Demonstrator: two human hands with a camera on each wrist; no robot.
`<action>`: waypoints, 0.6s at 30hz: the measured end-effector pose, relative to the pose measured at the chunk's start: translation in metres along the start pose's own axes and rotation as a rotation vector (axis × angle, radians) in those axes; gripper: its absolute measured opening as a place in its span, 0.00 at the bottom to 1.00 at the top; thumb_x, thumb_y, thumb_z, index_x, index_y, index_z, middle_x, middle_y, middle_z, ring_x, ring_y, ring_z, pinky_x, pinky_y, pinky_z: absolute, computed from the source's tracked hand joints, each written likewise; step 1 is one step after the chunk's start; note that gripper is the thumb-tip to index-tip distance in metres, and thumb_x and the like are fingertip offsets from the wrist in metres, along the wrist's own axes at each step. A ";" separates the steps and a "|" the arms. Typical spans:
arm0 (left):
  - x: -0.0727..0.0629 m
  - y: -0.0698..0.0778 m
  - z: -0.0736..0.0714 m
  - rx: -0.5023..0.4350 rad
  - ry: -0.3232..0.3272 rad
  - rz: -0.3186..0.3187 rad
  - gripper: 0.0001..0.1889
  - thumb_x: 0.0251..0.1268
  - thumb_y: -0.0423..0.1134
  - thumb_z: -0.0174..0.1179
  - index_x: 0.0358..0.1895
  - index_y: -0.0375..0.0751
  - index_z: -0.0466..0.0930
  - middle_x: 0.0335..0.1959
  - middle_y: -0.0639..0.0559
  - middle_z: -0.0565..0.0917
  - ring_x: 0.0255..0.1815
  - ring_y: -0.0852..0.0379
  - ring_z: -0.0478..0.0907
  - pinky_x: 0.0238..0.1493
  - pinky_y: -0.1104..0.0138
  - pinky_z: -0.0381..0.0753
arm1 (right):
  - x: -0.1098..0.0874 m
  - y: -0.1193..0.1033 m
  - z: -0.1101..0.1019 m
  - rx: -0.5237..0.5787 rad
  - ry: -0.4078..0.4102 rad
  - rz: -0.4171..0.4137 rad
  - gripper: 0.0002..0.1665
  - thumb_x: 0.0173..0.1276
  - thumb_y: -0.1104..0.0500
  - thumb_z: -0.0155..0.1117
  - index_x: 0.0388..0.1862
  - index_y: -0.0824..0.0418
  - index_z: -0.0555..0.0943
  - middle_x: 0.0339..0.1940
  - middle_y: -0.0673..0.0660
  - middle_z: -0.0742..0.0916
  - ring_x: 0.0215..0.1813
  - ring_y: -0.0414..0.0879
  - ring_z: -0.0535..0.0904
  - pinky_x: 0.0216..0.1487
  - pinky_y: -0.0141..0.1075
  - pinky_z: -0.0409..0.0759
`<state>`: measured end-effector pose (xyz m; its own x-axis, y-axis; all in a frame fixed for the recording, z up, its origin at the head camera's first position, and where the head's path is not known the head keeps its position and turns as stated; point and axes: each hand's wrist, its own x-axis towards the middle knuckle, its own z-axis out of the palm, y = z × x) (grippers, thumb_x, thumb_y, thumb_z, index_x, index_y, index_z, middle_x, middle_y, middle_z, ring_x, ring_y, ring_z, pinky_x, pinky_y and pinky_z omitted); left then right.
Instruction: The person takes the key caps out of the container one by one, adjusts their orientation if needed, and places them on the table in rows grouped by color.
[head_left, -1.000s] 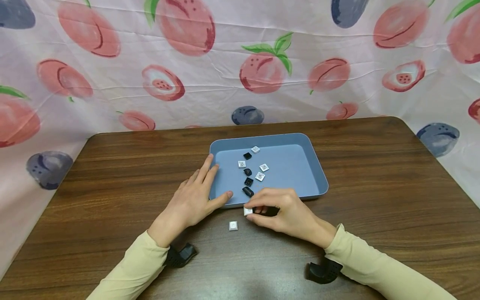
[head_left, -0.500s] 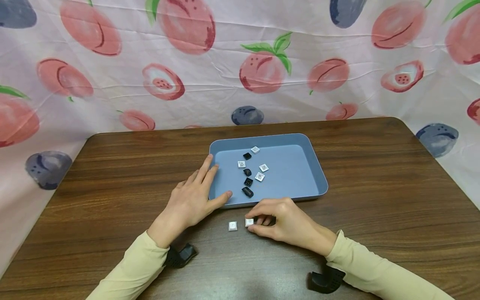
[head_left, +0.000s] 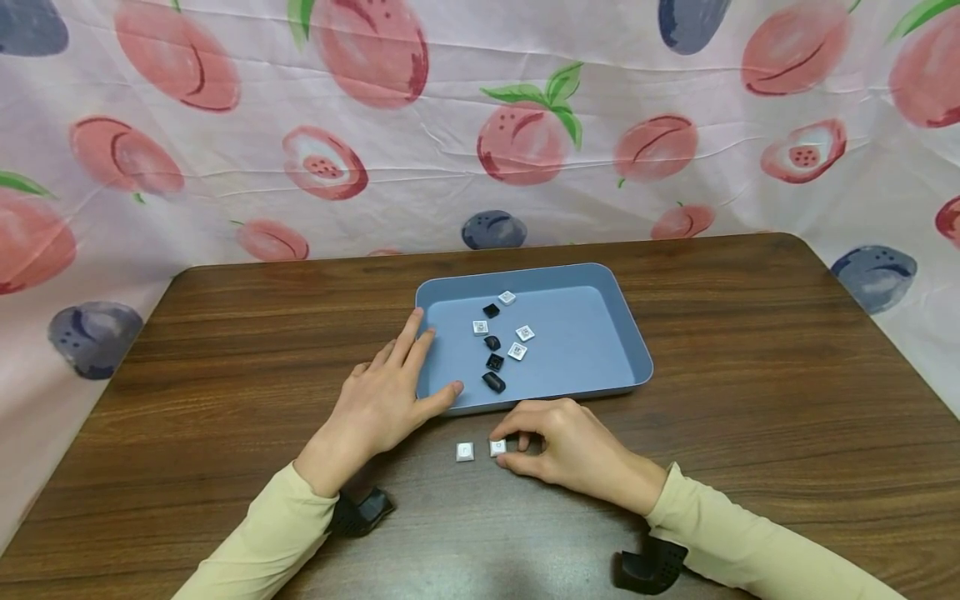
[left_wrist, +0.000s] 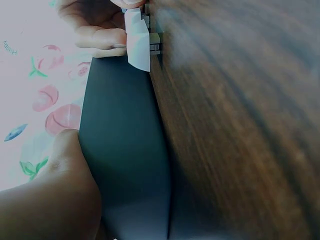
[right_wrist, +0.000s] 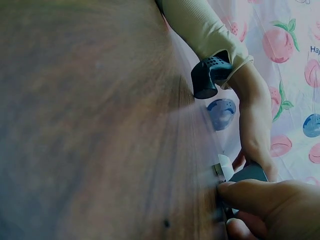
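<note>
My right hand (head_left: pixel 572 450) pinches a white keycap (head_left: pixel 498 448) between thumb and index finger at the table top, just in front of the tray. Left of it, a short gap away, a second white keycap (head_left: pixel 465 452) lies with its legend facing up. My left hand (head_left: pixel 382 400) is spread over the left end of the blue tray (head_left: pixel 637 367), fingers along the left rim and thumb over the near rim. In the left wrist view, the right hand's fingers (left_wrist: pixel 102 39) show close behind a white keycap (left_wrist: pixel 137 42).
Inside the tray lie several loose keycaps, among them a black one (head_left: pixel 493 382) near the front and a white one (head_left: pixel 517 352) with its underside up. The brown wooden table (head_left: pixel 750 350) extends around the tray. A fruit-print cloth (head_left: pixel 420 167) hangs behind.
My right hand has come from the tray's near rim toward me with the keycap, down to the table beside the other one. My left hand has stayed in place.
</note>
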<state>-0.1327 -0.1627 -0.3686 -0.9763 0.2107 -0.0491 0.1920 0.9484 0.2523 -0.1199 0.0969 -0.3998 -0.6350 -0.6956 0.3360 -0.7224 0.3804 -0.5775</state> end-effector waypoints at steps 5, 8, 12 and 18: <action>0.000 0.000 0.001 -0.008 -0.001 0.005 0.46 0.70 0.70 0.50 0.81 0.44 0.56 0.86 0.51 0.41 0.78 0.39 0.62 0.62 0.36 0.69 | 0.000 -0.001 0.001 -0.012 0.000 0.008 0.11 0.63 0.56 0.77 0.45 0.51 0.89 0.38 0.41 0.89 0.33 0.31 0.79 0.33 0.22 0.75; -0.001 -0.001 0.002 -0.010 0.008 0.010 0.46 0.70 0.69 0.51 0.81 0.43 0.56 0.86 0.50 0.42 0.78 0.39 0.63 0.61 0.36 0.70 | 0.000 0.000 0.002 -0.018 0.008 0.004 0.11 0.63 0.56 0.77 0.45 0.51 0.89 0.38 0.41 0.88 0.33 0.31 0.78 0.33 0.21 0.74; -0.002 -0.001 0.003 -0.011 0.021 0.015 0.45 0.70 0.69 0.51 0.80 0.42 0.57 0.86 0.50 0.42 0.77 0.39 0.63 0.61 0.36 0.70 | -0.001 0.001 0.003 -0.031 0.021 -0.005 0.12 0.62 0.55 0.78 0.44 0.51 0.89 0.36 0.41 0.88 0.32 0.31 0.77 0.32 0.21 0.73; -0.001 -0.001 0.003 -0.011 0.021 0.016 0.45 0.70 0.69 0.51 0.80 0.42 0.57 0.86 0.50 0.42 0.77 0.38 0.63 0.61 0.35 0.69 | -0.001 0.000 0.004 -0.045 0.026 -0.006 0.13 0.62 0.54 0.78 0.45 0.51 0.89 0.34 0.42 0.87 0.32 0.31 0.77 0.31 0.21 0.72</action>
<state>-0.1313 -0.1629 -0.3721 -0.9750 0.2206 -0.0246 0.2066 0.9424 0.2632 -0.1183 0.0958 -0.4035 -0.6372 -0.6821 0.3588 -0.7373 0.4039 -0.5416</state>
